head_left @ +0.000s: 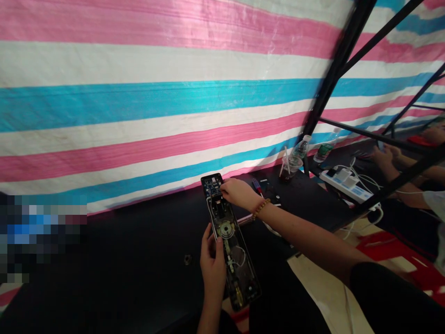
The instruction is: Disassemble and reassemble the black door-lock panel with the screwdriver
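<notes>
A long, narrow black housing (246, 271), which looks like an opened electronic door lock panel, is tilted over the table's front edge. Inside it show a blue circuit board (212, 186), a round pale gear-like part (225, 229), a brass-coloured part and thin white wires. My left hand (212, 260) grips the housing along its left side, thumb on the near rim. At the board's right edge my right hand (238, 192) has its fingers pinched together; whatever is between them is hidden. A small dark part (187, 259) lies left of my left hand.
Right of the housing lies a screwdriver (257, 186). Behind it stand a plastic cup (290, 167) with a straw and bottles (301, 147). A power strip (347, 186) with cables sits further right, beside black metal bars (335, 76) and another person's hands (384, 155). Striped sheeting (156, 106) hangs behind.
</notes>
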### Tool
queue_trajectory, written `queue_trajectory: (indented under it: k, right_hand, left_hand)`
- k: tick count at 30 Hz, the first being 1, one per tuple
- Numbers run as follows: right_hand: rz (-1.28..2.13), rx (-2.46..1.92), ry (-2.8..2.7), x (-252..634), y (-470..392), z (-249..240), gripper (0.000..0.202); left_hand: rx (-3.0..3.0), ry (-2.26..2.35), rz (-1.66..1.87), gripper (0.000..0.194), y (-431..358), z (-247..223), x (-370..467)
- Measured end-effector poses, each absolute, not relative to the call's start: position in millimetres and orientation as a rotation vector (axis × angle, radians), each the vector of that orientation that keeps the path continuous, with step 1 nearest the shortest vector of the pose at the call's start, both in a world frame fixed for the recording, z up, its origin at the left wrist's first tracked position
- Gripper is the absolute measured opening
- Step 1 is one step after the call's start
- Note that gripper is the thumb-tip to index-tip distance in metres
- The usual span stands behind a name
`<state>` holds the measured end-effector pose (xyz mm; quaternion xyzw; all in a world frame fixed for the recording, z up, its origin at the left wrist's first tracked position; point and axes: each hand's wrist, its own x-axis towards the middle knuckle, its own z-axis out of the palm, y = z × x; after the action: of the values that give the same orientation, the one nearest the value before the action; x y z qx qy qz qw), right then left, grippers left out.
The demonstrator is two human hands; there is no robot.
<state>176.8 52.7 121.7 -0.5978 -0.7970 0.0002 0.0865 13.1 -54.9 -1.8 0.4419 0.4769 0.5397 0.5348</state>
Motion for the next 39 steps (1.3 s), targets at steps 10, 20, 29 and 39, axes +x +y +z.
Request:
queue_trajectory:
  k: [10, 20, 29, 39]
  right_hand:
    - [-0.163, -1.697, -2.467, 168.2, 48.2, 115.7, 0.018]
    - [-0.016, -1.760, -2.427, 167.1, 54.3, 117.5, 0.023]
    - [0.073, -1.684, -2.195, 174.3, 46.8, 108.2, 0.017]
    - [0.195, -1.845, -1.880, 274.2, -3.7, 63.9, 0.016]
  left_hand:
    - [1.220, 1.271, 1.307, 0.054, -53.0, -7.0, 11.6]
    - [1.235, 1.239, 1.361, 0.049, -51.1, -13.0, 13.6]
    - [1.258, 1.265, 1.340, 0.052, -55.5, -6.9, 16.3]
    - [1.845, 1.840, 1.122, 0.049, -59.0, 3.0, -95.7]
